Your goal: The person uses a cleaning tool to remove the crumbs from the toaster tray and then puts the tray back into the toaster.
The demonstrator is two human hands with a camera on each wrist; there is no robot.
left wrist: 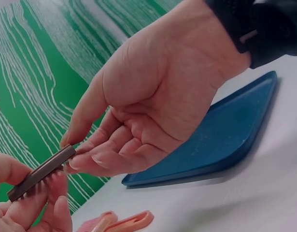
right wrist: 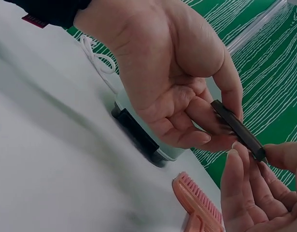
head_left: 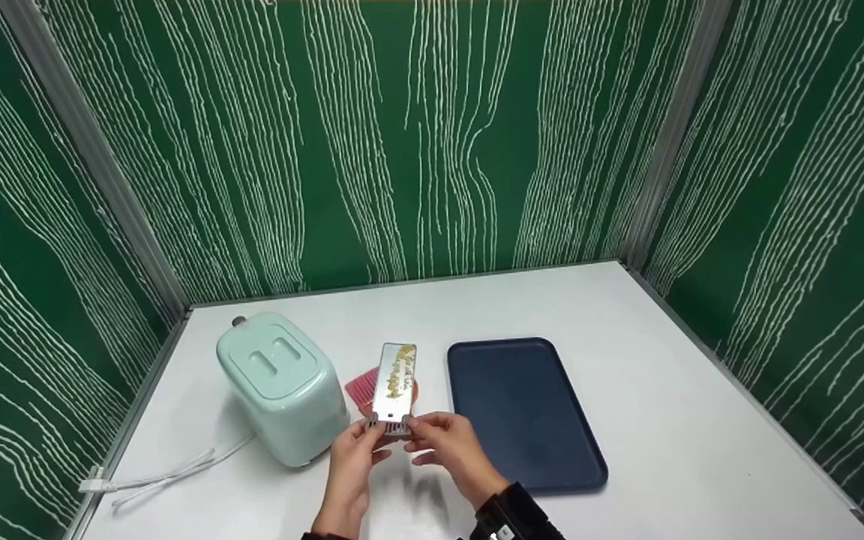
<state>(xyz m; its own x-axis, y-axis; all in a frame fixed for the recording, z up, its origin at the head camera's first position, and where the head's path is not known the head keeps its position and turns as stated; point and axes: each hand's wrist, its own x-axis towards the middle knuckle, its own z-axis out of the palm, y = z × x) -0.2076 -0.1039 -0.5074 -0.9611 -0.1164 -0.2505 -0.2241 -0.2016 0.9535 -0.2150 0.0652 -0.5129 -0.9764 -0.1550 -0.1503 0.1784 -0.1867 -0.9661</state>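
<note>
Both hands hold one small flat oblong [head_left: 394, 381] up between them, over the table. Its face is glossy white with a gold pattern, and a grey slotted strip forms its near end. From the wrists that end shows as a dark narrow bar [left wrist: 42, 173] with short teeth-like marks under it; its exact kind I cannot tell. My left hand [head_left: 353, 457] pinches the left corner of the slotted end between thumb and fingers. At the right corner, my right hand [head_left: 456, 448] pinches it the same way. Partly hidden behind the oblong lies a pink-and-orange brush [right wrist: 199, 200].
Left of the hands stands a mint-green toaster [head_left: 293, 412] with a lidded top. Its white cord and plug [head_left: 98, 480] trail toward the table's left edge. A dark blue tray [head_left: 526, 409] lies flat on the right. Green panels with white lines [head_left: 417, 142] enclose the white table [head_left: 694, 420].
</note>
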